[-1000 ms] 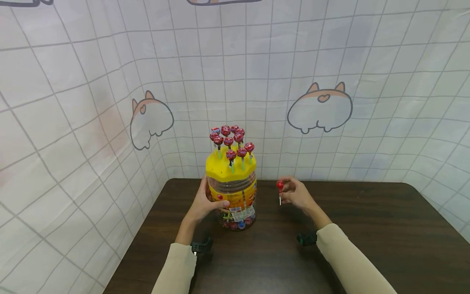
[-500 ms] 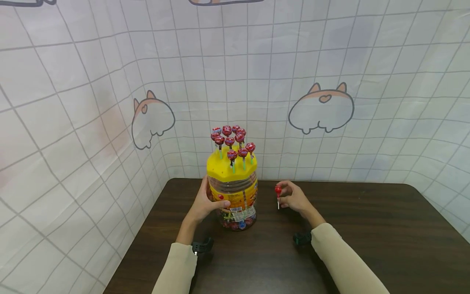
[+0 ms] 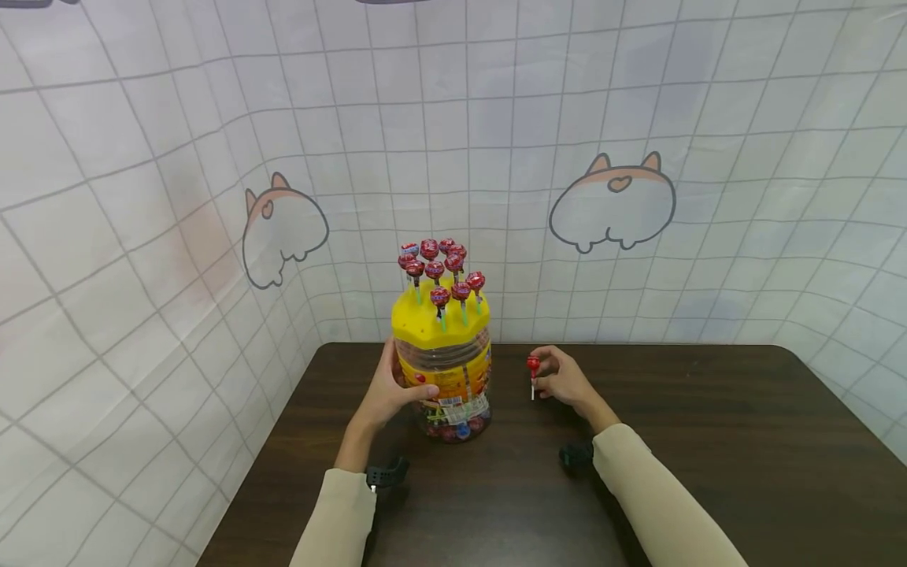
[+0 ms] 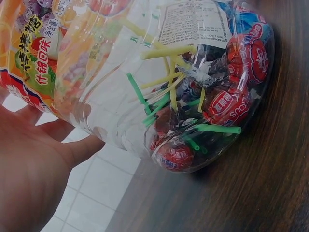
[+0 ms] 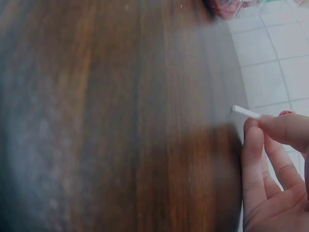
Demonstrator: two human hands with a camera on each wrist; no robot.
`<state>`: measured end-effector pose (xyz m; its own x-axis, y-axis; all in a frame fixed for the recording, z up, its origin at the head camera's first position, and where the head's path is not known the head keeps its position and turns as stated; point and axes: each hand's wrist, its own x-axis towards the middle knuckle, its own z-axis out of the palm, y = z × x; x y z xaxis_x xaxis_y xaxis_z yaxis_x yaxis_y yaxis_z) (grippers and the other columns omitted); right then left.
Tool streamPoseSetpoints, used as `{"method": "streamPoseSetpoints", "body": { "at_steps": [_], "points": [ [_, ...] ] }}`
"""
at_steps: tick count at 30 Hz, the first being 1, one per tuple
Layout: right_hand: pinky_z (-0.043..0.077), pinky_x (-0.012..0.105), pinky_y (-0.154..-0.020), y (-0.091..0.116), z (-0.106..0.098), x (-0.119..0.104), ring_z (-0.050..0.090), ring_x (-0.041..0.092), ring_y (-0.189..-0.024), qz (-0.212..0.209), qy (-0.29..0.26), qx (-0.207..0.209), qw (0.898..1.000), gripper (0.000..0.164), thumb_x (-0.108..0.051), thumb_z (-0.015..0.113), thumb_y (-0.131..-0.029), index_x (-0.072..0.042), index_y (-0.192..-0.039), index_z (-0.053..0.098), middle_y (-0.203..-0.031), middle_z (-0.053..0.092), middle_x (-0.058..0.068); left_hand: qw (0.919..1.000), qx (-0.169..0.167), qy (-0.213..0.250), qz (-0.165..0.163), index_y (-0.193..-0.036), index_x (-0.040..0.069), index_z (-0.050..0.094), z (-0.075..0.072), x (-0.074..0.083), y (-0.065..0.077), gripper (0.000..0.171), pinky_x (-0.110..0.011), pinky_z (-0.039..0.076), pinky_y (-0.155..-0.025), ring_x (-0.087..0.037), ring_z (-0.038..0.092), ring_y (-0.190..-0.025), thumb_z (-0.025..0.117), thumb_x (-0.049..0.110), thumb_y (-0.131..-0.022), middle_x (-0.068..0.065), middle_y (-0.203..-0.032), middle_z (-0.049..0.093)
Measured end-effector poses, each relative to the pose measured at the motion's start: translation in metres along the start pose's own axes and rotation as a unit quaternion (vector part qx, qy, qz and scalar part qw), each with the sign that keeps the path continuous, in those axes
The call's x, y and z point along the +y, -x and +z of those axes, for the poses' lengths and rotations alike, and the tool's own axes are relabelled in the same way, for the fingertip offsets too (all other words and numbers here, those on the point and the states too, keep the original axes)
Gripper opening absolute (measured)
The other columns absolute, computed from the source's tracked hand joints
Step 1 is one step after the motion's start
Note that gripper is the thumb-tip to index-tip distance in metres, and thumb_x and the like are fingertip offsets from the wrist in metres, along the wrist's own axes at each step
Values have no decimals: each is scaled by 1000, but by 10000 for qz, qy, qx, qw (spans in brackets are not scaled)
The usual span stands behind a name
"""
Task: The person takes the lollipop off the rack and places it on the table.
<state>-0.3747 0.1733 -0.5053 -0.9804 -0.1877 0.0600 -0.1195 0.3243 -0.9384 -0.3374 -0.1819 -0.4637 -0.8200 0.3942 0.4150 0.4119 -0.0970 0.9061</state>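
Note:
A big clear candy jar (image 3: 464, 380) with a yellow lid (image 3: 425, 324) stands on the table, and several wrapped lollipops (image 3: 434, 270) stick up from the lid. My left hand (image 3: 383, 394) holds the jar from the left, thumb across its front label. More lollipops (image 4: 227, 106) lie in the bottom of the jar, as the left wrist view shows. To the right of the jar, my right hand (image 3: 563, 379) pinches a red lollipop (image 3: 533, 363) upright with its white stick down. The right wrist view shows the white stick (image 5: 245, 111) poking out past thumb and fingertips.
The dark wooden table (image 3: 680, 465) reaches back to a white grid-patterned cloth (image 3: 510, 157) hanging behind and at both sides. Dark wrist straps with cameras sit on both wrists, close over the tabletop.
My right hand has come slightly lower and a little left with the lollipop. The left hand keeps its hold on the jar. The head view has shifted slightly.

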Motion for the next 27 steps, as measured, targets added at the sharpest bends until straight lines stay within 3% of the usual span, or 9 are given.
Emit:
{"method": "streamPoseSetpoints", "body": {
  "at_steps": [9,21,27],
  "points": [
    [52,30,-71,-4,-2,2,63,21,-81,-357,414,95,9985,50,7,72,-87,1,-134,55,-103,66,26,10000,27,36,-72,-156,27,23,1,3,1,92,-36,55,-105,-22,60,-127,80,6,-87,-8,-144,50],
    [46,31,-71,-6,-2,1,56,22,-83,-300,980,87,9947,45,3,74,-89,-3,-131,58,-106,65,22,10000,24,-1,-35,-157,27,22,0,2,0,92,-37,55,-105,-22,60,-127,81,9,-87,-9,-145,49],
    [43,32,-73,-8,1,2,57,23,-88,-185,1525,220,9879,29,0,72,-91,-5,-119,66,-106,68,15,10000,2,5,-51,-156,27,22,0,2,1,93,-38,54,-106,-23,59,-128,81,10,-87,-9,-145,49]
  ]
}}
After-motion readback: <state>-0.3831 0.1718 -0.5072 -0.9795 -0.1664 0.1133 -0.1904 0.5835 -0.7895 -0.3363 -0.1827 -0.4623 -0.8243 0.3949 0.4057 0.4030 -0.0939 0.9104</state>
